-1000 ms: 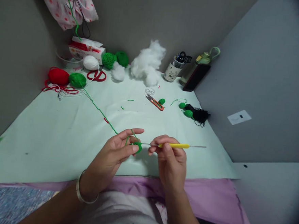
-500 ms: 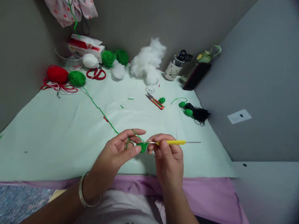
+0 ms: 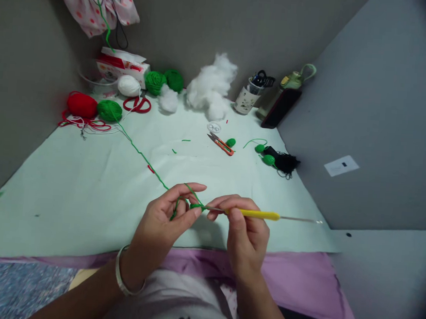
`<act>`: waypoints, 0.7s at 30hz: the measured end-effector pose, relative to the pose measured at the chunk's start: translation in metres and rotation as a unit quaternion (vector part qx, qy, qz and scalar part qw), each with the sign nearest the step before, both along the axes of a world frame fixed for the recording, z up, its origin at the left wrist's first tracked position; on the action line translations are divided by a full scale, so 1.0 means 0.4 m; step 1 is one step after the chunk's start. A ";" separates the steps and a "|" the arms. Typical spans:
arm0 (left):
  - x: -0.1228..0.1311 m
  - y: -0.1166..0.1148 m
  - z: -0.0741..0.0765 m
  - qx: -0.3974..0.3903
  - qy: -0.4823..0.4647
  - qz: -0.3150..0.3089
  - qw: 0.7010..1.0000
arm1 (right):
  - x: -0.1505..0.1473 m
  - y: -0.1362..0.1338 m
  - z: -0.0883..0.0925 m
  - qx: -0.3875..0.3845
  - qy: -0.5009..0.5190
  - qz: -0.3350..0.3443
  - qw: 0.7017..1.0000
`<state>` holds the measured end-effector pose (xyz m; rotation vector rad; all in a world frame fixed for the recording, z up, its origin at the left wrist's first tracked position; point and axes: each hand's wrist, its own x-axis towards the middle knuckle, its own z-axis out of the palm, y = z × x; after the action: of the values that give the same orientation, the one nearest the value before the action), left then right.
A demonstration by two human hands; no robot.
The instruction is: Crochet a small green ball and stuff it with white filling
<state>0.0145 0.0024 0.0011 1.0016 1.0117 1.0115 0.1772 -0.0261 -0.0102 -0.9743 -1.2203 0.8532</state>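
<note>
Between thumb and fingers, my left hand (image 3: 169,212) pinches a small green crochet piece (image 3: 197,206), mostly hidden by the thumb. Green yarn (image 3: 140,152) loops over its raised index finger and runs back to a green yarn ball (image 3: 109,110). My right hand (image 3: 246,230) grips a crochet hook (image 3: 260,215) by its yellow handle, closed like a pen hold. One metal end of the hook meets the green piece; the other sticks out to the right above the table.
Orange thread snips (image 3: 221,144) lie beyond my hands beside a small green ball (image 3: 230,142). Black yarn (image 3: 285,163) sits at the right. White stuffing (image 3: 210,89), a pen cup (image 3: 247,97), red scissors (image 3: 137,104) and red yarn (image 3: 81,105) stand along the back.
My right hand has shifted slightly right and down, and more of the hook's far shaft shows. The green piece has turned in my left fingers and looks narrower.
</note>
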 end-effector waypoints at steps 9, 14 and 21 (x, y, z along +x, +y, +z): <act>0.011 -0.011 -0.008 0.186 0.138 0.115 0.966 | -0.005 -0.024 -0.019 0.207 -0.367 -0.071 0.904; 0.004 -0.005 -0.007 0.178 0.121 0.133 0.967 | -0.008 -0.016 -0.023 0.224 -0.364 -0.079 0.901; -0.007 -0.003 -0.019 0.176 0.118 0.100 0.972 | -0.007 0.012 -0.003 0.128 -0.153 -0.032 0.979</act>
<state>0.0115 0.0013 -0.0064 1.3554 1.1687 1.2910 0.1744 -0.0211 -0.0113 -0.9511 -1.5111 0.4892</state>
